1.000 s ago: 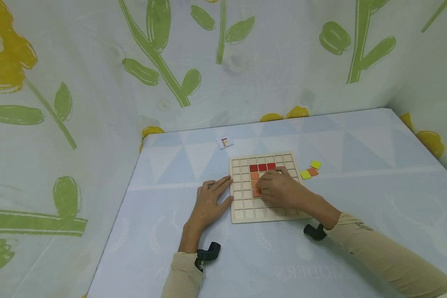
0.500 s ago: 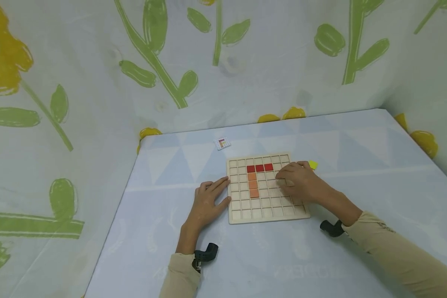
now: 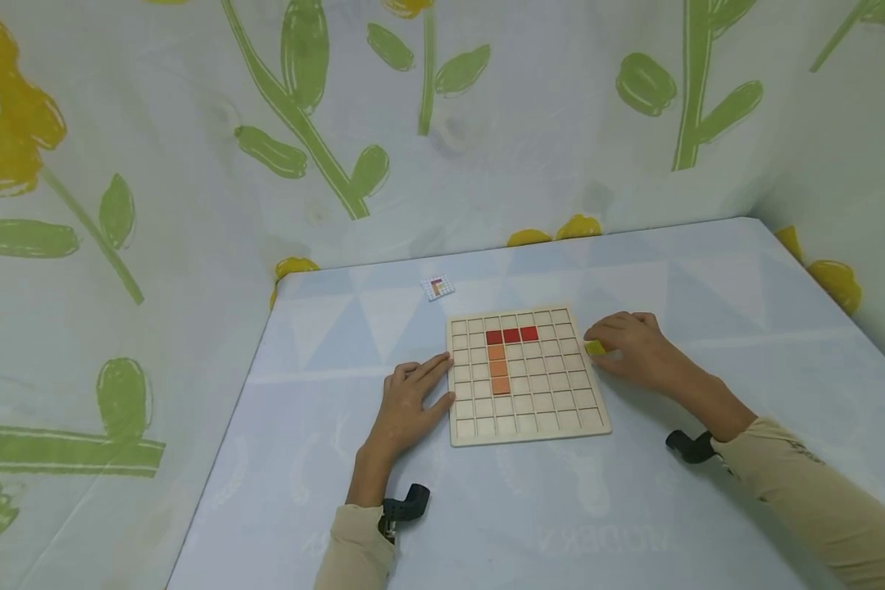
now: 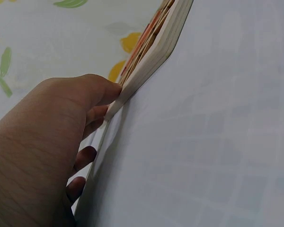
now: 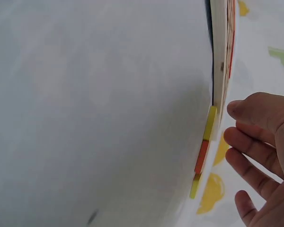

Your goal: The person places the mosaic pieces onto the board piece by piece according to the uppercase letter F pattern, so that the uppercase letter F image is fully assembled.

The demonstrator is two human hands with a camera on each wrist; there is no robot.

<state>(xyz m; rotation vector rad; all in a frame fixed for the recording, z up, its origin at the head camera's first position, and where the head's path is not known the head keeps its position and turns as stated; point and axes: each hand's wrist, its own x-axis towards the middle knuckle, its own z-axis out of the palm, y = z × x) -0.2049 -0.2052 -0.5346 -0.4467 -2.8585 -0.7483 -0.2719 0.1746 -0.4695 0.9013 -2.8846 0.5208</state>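
A square wooden grid board (image 3: 531,403) lies on the table. Three red tiles (image 3: 511,336) form a row in it, and three orange tiles (image 3: 499,369) run down below the leftmost red one. My left hand (image 3: 410,401) rests at the board's left edge, thumb and fingertips touching the rim. Just past the right edge, my right hand (image 3: 637,351) hovers over loose tiles with fingers loosely bent and apart, holding nothing. The right wrist view shows a yellow tile (image 5: 210,123), an orange tile (image 5: 201,156) and another yellow tile (image 5: 195,186) beside the board; the head view hides most of these.
Behind the board's upper left corner lies a small pattern card (image 3: 437,287) with a coloured grid. The pale table (image 3: 324,328) meets a flower-printed cloth wall (image 3: 516,164) at the back and sides. Both wrists carry black camera mounts.
My right hand has moved right, away from the orange tiles on the board, to the loose tiles beside it. My left hand keeps its place at the left edge.
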